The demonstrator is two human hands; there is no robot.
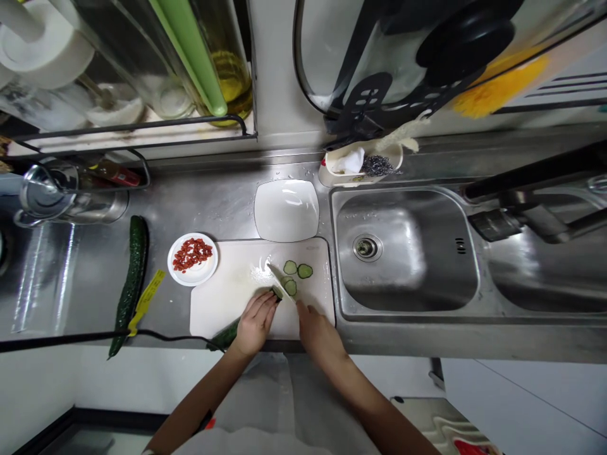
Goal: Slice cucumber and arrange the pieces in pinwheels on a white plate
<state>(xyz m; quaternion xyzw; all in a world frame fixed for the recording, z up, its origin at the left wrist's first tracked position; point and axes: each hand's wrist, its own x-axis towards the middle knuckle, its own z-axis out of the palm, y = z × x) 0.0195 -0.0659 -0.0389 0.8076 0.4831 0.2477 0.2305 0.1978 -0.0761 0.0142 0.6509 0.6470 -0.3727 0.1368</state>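
Note:
My left hand (256, 321) is closed over a dark green cucumber (224, 335) on the white cutting board (227, 272). The cucumber's cut end pokes out past my fingertips. In my right hand (318, 330) is a knife (281, 281), its handle hidden in my fist and its blade slanting up and left beside that cut end. Several cucumber slices (304, 271) lie on the board to the right of the blade, some overlapping.
A white square dish (287, 212) stands behind the board. At its left is a white plate (209, 273) of small red berries. Another cucumber (133, 272) lies farther left, near a yellow tag (147, 294) on a black cable. The steel sink (408, 253) is to the right.

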